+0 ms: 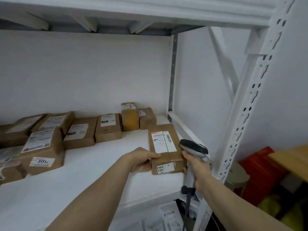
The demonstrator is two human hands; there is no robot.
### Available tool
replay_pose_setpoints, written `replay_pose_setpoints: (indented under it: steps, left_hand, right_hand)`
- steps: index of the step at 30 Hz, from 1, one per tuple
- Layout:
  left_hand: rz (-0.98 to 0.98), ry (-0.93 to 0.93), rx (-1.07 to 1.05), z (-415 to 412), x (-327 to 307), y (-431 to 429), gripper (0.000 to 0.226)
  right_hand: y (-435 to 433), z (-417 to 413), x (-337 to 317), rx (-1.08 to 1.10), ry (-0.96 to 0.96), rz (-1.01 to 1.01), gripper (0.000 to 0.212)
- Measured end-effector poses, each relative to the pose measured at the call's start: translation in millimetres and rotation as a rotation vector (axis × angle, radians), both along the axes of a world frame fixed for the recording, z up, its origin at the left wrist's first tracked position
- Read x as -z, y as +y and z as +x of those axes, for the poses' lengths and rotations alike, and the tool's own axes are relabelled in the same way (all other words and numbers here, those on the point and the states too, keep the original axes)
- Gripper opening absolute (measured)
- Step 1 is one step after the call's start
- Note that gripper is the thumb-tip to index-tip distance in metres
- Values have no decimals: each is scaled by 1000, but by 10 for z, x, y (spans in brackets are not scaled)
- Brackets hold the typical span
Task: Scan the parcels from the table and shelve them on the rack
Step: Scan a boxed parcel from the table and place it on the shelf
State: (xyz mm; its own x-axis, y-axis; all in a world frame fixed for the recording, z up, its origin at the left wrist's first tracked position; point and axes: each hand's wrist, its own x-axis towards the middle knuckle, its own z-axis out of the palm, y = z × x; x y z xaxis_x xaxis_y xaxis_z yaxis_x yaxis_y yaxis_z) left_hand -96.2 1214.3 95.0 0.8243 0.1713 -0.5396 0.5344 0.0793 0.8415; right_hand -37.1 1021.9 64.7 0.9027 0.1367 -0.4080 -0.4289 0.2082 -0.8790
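Note:
A brown cardboard parcel (166,157) with a white shipping label and a "402" sticker lies on the white rack shelf (100,164), near its right front corner. My left hand (141,160) grips the parcel's left front edge, thumb on top. In my right hand (197,165) is a grey and black barcode scanner (191,149), held by its handle. Its head sits just right of the parcel, and the hand's fingers touch the parcel's right side.
Several other labelled cardboard parcels (108,128) line the back and left of the shelf, one marked "301" (42,161). The rack's white perforated upright (246,117) stands at right. Beyond it are a red crate (260,170) and a wooden tabletop edge (293,162). White packets lie on the shelf below.

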Motion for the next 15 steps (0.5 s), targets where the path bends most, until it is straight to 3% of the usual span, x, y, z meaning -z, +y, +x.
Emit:
replay_pose_setpoints:
  steps: [8, 11, 15]
  left_hand:
    - [76, -40, 91, 258, -71, -6, 31]
    - [45, -31, 80, 300, -84, -46, 27]
    - [72, -78, -10, 381, -34, -122, 41]
  right_hand:
    - [-39, 49, -25, 8, 30, -15, 45]
    - [-36, 47, -74, 38, 43, 54, 38]
    - [-41, 27, -142, 46, 24, 75, 20]
